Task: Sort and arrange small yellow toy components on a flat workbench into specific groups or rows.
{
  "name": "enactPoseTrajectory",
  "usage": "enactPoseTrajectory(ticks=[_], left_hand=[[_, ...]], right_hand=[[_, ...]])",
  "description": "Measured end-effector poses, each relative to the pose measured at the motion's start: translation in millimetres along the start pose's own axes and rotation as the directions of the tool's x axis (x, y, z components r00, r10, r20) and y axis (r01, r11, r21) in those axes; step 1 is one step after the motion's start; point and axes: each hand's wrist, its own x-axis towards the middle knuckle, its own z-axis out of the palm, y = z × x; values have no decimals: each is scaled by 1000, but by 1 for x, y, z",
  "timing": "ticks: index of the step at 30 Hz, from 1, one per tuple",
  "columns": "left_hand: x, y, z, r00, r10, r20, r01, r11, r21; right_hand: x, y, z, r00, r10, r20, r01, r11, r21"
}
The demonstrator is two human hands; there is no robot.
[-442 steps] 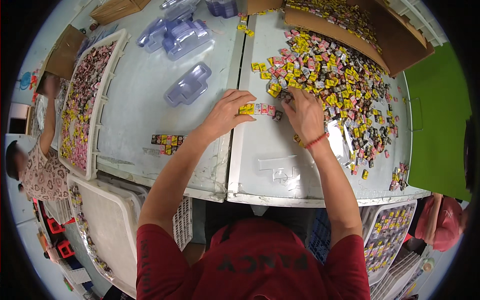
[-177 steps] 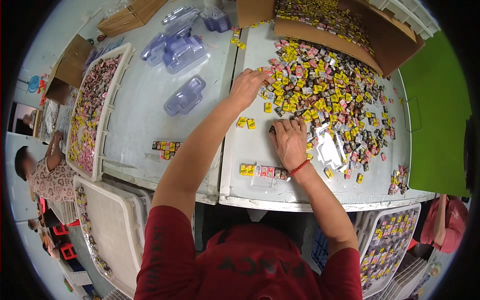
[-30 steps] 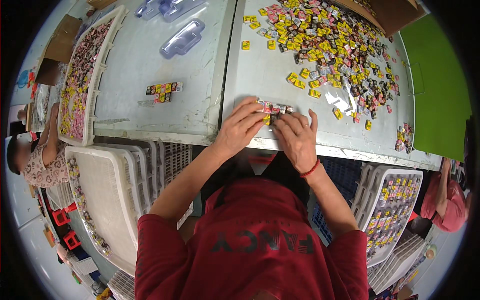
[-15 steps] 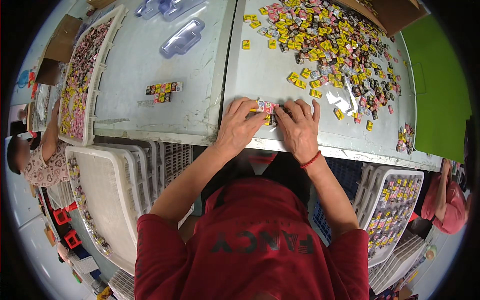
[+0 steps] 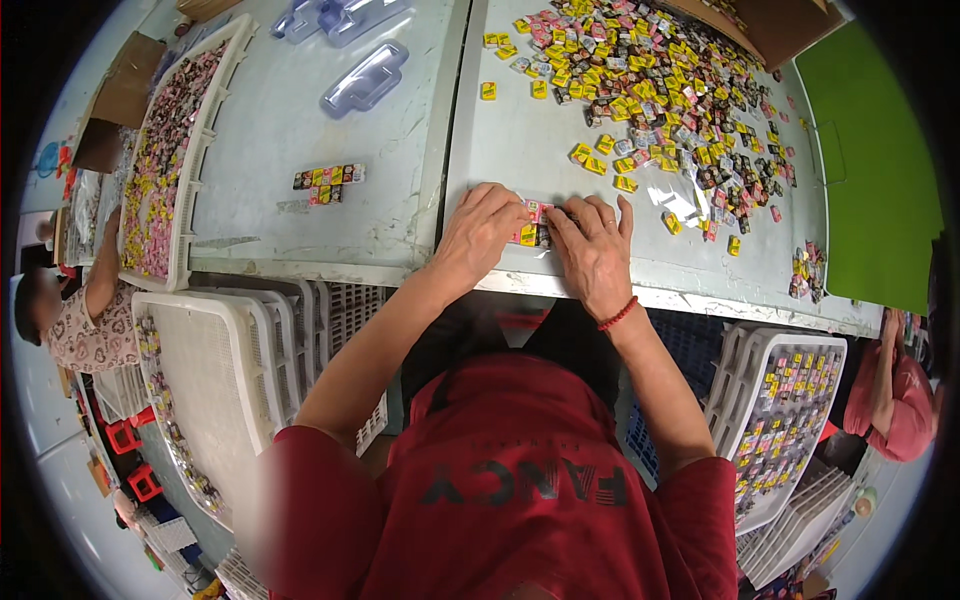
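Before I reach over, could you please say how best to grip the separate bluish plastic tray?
Probably pinch the bluish plastic tray by its near-left end, coming from the near side: it slants that way, and other trays lie beyond.

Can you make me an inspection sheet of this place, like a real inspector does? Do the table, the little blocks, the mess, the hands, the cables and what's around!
Surface: pale table, front edge scuffed, a seam running between its two tops.
Blocks: pink, yellow and dark ones together between the hands, partly hidden by fingers.
Clutter: loose heap at right; small group and clear plastic tray at left.
Left hand: fingertips at the blocks.
Right hand: fingertips at their other side.
Cables: nothing seen.
Surroundings: one person at left, another at right.
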Motion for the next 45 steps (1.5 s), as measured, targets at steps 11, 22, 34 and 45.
enactPoseTrajectory(ticks=[11,22,34,45], left_hand=[[10,18,-26,981,-188,52,195,937,-291],[13,53,-45,824,-527,209,483,458,-747],[24,78,-67,762,-488,427,574,202,-794],[26,91,-77,780,-398,483,574,148,-806]], right_hand=[[7,-13,-20,996,91,0,-87,950,300],[2,-26,-50,871,304,385,-466,267,844],[0,-32,-80,861,205,465,-504,232,832],[-7,-22,-86,932,49,359,-362,176,915]])
